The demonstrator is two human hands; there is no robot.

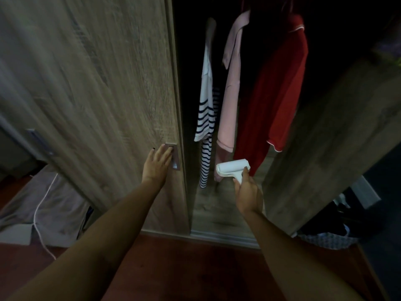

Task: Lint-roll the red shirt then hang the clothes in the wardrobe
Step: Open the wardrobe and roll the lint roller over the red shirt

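My left hand (157,162) rests open-fingered on the wardrobe door handle (174,157); my right hand (248,193) grips the lint roller (232,168). The red shirt (274,94), soft-looking, hangs inside—best lifted by its hanger, I judge.

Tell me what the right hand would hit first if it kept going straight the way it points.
Probably the pink garment: the right hand holds the lint roller pointing up into the wardrobe, just below that hem. The red shirt hangs beside it; depth is unclear.
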